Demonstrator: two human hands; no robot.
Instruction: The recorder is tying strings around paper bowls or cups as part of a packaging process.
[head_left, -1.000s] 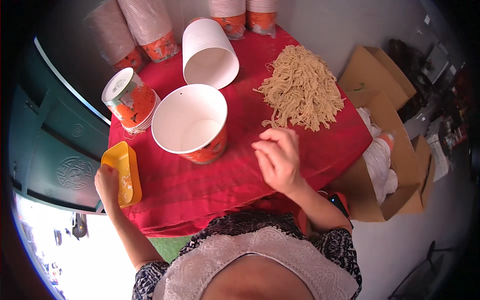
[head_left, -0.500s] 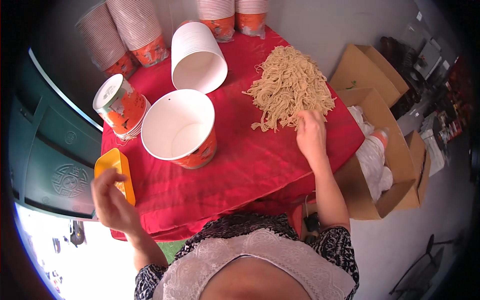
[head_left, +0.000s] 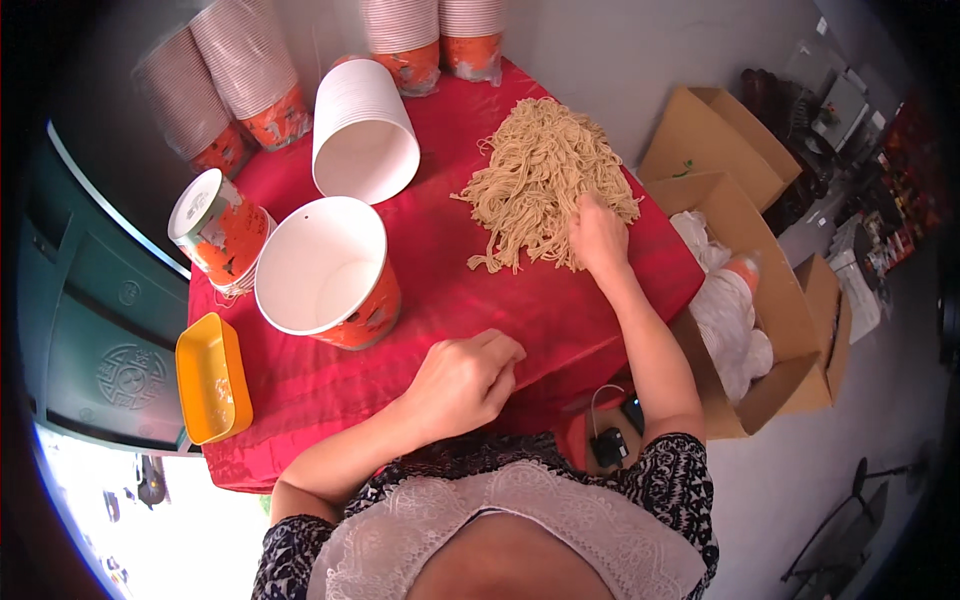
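My right hand (head_left: 600, 235) reaches to the near right edge of a tangled heap of thin tan strands (head_left: 545, 170), like string or noodles. Its fingers are closed together at the strands. Close to the table's front edge, my left hand (head_left: 465, 380) hovers with fingers curled in; whether anything is inside is hidden. Left of it stands a large paper bucket (head_left: 365, 315), white inside and orange outside, mouth tilted toward me. Behind that lies a nested stack of white buckets (head_left: 362, 115) on its side, opening facing me.
An upturned orange bucket (head_left: 230, 235) rests at the left, some strands under its rim. Near it sits a yellow tray (head_left: 243, 410) with small bits inside. Wrapped bucket stacks (head_left: 245, 70) line the back of the red-covered table (head_left: 480, 290). Right of the table stands an open cardboard box (head_left: 790, 310).
My left hand has swung right from over the yellow tray to the front middle, its fingers curling in. The right hand stays at the heap. The whole view has shifted slightly.
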